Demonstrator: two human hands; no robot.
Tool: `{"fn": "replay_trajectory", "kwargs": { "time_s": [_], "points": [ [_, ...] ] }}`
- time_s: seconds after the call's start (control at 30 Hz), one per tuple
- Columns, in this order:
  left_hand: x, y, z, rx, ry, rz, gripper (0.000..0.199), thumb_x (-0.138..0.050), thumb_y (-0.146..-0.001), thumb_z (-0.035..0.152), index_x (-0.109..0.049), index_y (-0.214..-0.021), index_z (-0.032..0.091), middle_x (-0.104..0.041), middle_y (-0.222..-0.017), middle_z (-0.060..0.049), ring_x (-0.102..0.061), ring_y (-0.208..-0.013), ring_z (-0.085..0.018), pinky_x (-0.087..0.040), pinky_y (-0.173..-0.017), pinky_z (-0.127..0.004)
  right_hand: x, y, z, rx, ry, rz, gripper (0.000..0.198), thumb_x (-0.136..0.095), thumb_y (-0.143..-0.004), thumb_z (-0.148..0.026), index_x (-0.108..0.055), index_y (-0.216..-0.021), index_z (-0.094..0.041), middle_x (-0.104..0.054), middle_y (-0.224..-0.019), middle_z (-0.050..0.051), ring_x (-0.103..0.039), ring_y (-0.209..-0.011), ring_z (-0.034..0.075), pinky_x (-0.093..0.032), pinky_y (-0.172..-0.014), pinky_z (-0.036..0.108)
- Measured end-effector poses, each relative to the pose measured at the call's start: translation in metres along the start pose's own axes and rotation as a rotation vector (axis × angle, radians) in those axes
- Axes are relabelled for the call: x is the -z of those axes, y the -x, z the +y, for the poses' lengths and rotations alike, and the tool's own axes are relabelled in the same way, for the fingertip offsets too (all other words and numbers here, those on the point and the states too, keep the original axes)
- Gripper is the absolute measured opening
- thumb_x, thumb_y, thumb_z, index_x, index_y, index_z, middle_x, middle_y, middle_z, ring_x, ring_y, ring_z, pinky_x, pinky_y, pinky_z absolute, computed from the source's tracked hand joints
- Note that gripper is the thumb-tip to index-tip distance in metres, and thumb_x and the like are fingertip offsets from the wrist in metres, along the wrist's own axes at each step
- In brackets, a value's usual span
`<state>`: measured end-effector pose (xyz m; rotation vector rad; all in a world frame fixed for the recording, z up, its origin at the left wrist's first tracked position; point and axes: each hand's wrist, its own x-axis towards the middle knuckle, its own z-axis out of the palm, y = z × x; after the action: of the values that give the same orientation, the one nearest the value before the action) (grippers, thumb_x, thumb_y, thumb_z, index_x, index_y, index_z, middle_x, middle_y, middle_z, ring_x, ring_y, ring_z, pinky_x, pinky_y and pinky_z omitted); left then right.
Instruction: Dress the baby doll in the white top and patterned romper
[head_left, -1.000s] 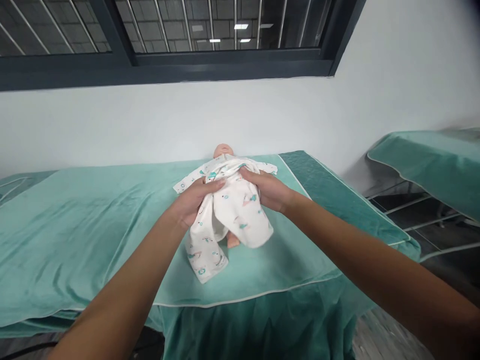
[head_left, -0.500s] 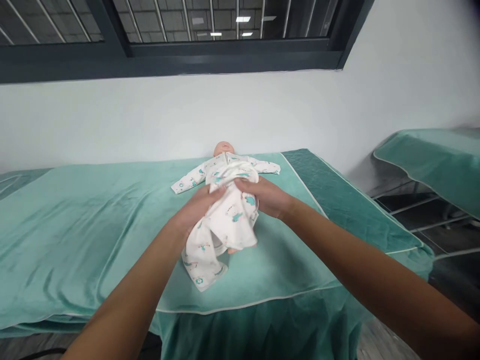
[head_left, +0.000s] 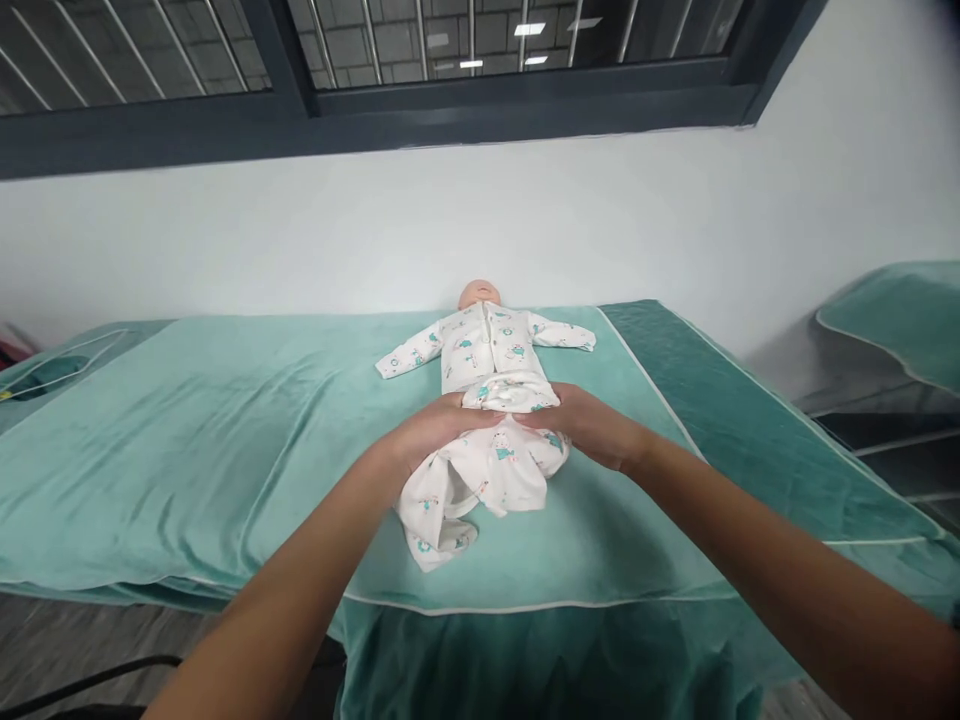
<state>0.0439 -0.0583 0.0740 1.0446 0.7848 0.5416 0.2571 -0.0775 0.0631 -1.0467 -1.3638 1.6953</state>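
Note:
A baby doll (head_left: 478,293) lies on its back on the green-covered bed, its head toward the wall. It wears a white printed baby shirt (head_left: 491,340), buttoned in front, with both sleeves spread to the sides. Over the doll's lower body are bunched white printed baby pants (head_left: 501,462), one leg trailing toward me on the left. My left hand (head_left: 442,425) grips the left side of the pants, thumb pressed on the cloth near the waistband. Across from it, my right hand (head_left: 577,420) grips the right side, thumbs nearly meeting. The doll's legs are hidden.
The green velvet cover (head_left: 225,420) spreads across the bed and hangs over its front edge. Behind stand a white wall (head_left: 337,230) and a dark-framed barred window (head_left: 450,115). Another green-covered bed (head_left: 900,310) is at the right. A black cable (head_left: 112,675) runs at the lower left.
Both hands have drawn the pants down toward me, from over the shirt front to below its hem, so the shirt's buttons now show. The camera view has shifted left.

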Motion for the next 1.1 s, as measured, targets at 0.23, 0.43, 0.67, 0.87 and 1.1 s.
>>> {"fn": "replay_trajectory", "kwargs": {
  "time_s": [0.23,0.43,0.67,0.87,1.1],
  "points": [
    [-0.02,-0.004,-0.016,-0.027,-0.782,0.08,0.028,-0.067,-0.078,0.04,-0.074,-0.095,0.019,-0.075,-0.103,-0.006,-0.067,-0.099,-0.028,-0.049,-0.079,-0.033,-0.005,0.03,0.054,-0.056,0.073,0.157,0.049,-0.08,-0.07,-0.042,-0.071,-0.113,-0.019,-0.075,-0.109,0.008,-0.067,-0.101,0.03,-0.051,-0.09,0.042],
    [-0.036,0.001,-0.017,-0.08,-1.08,0.017,0.028,-0.048,-0.086,0.036,-0.067,-0.078,0.018,-0.072,-0.086,-0.007,-0.065,-0.08,-0.023,-0.044,-0.066,-0.03,-0.013,0.049,0.064,-0.178,-0.029,0.143,0.047,-0.076,-0.074,-0.046,-0.07,-0.114,-0.021,-0.074,-0.112,0.01,-0.066,-0.109,0.034,-0.05,-0.096,0.047],
    [-0.033,0.01,-0.006,0.073,-0.86,-0.078,0.024,-0.059,-0.077,0.035,-0.071,-0.093,0.021,-0.074,-0.099,-0.004,-0.066,-0.091,-0.025,-0.047,-0.071,-0.03,-0.025,0.062,0.053,-0.271,-0.233,0.024,0.038,-0.074,-0.076,-0.042,-0.073,-0.108,-0.023,-0.075,-0.102,0.01,-0.071,-0.089,0.03,-0.055,-0.087,0.044],
    [-0.035,0.0,-0.021,0.006,-1.006,-0.044,0.022,-0.053,-0.081,0.034,-0.069,-0.086,0.019,-0.074,-0.096,-0.006,-0.065,-0.089,-0.026,-0.046,-0.072,-0.031,-0.012,0.049,0.084,-0.002,0.331,0.328,0.03,-0.059,-0.08,-0.032,-0.068,-0.107,-0.023,-0.071,-0.113,0.009,-0.062,-0.111,0.032,-0.046,-0.099,0.047],
    [-0.021,-0.017,-0.019,-0.057,-0.87,0.071,0.026,-0.056,-0.083,0.038,-0.071,-0.086,0.018,-0.074,-0.096,-0.006,-0.064,-0.091,-0.026,-0.046,-0.075,-0.033,-0.002,0.026,0.101,0.126,0.555,0.461,0.015,-0.046,-0.084,-0.026,-0.054,-0.097,-0.023,-0.067,-0.091,0.006,-0.061,-0.096,0.028,-0.046,-0.086,0.042]
  ]
}}
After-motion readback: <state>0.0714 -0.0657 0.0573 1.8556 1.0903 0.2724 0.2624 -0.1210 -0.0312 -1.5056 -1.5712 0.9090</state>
